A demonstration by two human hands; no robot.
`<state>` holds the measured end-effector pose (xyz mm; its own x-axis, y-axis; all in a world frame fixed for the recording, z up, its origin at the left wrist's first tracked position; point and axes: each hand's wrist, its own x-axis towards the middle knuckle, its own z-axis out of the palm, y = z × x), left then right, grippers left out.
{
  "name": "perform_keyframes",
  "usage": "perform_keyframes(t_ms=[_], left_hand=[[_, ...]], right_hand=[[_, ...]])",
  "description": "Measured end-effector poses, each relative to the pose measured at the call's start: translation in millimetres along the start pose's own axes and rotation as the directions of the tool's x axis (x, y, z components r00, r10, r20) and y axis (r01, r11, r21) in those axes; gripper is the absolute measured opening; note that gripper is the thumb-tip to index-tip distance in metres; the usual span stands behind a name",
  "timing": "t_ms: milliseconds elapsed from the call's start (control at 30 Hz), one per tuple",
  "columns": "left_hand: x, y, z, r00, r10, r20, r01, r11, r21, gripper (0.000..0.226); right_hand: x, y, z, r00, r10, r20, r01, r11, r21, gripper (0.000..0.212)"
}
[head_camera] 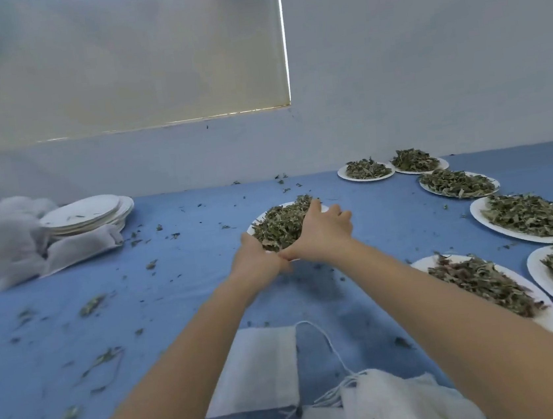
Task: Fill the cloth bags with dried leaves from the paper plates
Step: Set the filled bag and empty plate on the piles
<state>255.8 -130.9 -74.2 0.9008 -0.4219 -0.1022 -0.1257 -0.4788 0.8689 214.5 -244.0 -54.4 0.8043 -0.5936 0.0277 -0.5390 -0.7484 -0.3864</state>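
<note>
Both arms reached up the frame to a paper plate (324, 208) heaped with dried leaves (280, 226), just above the centre. The left hand (257, 263) lay at the plate's lower left rim, its fingers hidden under the leaves and the rim, so whether it gripped could not be told. The right hand (319, 232) rested flat on the heap with its fingers spread wide and straight.

Low in the centre of the frame a flat cloth bag (255, 370) lay on the blue cloth (174, 290), its drawstring (328, 344) trailing toward a crumpled pile of white bags (387, 407) at the bottom edge. Six more leaf-filled plates (524, 219) curved down the right side. At the upper left stood a stack of empty plates (89, 213), touching a heap of filled bags (6, 240). Leaf crumbs were scattered over the cloth. No writing or label could be read anywhere.
</note>
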Motion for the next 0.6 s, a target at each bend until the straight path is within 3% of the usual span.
perform_keyframes(t_ms=[267,433,600], left_hand=[[-38.7,-72.4,-107.7,0.974,-0.078,-0.214,0.093,0.994,0.062,0.087],[-54.0,-107.8,-141.9,0.955,-0.097,-0.281,0.131,0.986,0.107,0.072],[-54.7,-121.2,-144.2,0.957,-0.124,-0.262,0.174,0.969,0.177,0.091]], right_hand=[[-39.7,-112.4,60.8,0.976,-0.193,0.096,0.188,0.980,0.062,0.132],[-58.0,-147.0,88.9,0.961,-0.226,0.157,0.217,0.973,0.077,0.133],[-62.8,-150.6,100.8,0.953,-0.219,0.210,0.209,0.976,0.070,0.132]])
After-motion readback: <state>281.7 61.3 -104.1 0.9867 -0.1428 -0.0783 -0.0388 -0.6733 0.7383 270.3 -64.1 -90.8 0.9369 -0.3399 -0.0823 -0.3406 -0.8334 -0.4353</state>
